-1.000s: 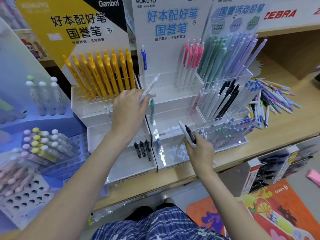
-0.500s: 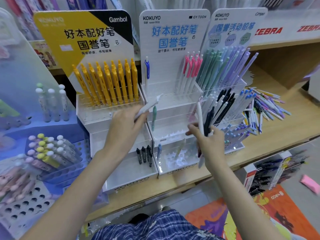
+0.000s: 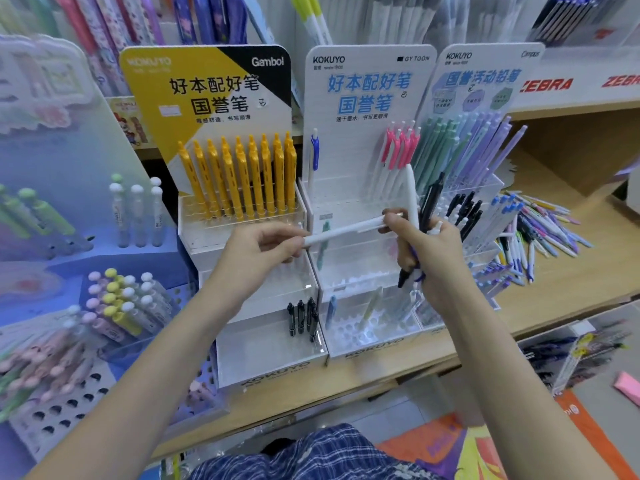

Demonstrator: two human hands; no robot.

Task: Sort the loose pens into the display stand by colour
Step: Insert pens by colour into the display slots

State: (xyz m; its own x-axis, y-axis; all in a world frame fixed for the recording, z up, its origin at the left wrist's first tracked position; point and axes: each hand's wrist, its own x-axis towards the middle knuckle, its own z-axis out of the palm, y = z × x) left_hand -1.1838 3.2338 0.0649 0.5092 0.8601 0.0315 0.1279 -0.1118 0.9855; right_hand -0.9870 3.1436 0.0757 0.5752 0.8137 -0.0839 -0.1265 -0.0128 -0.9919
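Head view: left hand (image 3: 258,249) pinches one end of a white pen (image 3: 346,231), fingers curled round it; pen lies near level, slightly tilted up to the right, in front of the middle display stand (image 3: 367,341). Right hand (image 3: 429,258) is curled round a bunch of pens: a white one (image 3: 411,192) and a black one (image 3: 429,206) stick up out of the fist, dark tips poke out below. Its index fingertip touches the far end of the level white pen. Whether it actually grips that pen, can't tell. Middle stand's top tier: one blue-clip pen (image 3: 314,157) at its left edge, pink-clip pens (image 3: 398,150) at its right edge. Lower tiers carry a few single pens, mostly bare holes. Left stand (image 3: 270,355): row of yellow pens (image 3: 242,174) on the top tier, a few short black pens (image 3: 301,318) at the right edge of the bottom tier. Right stand holds green and lilac pens (image 3: 467,147) on top, black and blue-clip ones below. Loose pens (image 3: 543,226) lie in a heap on the wooden shelf (image 3: 571,271), just right of the stands, toward its back right corner.
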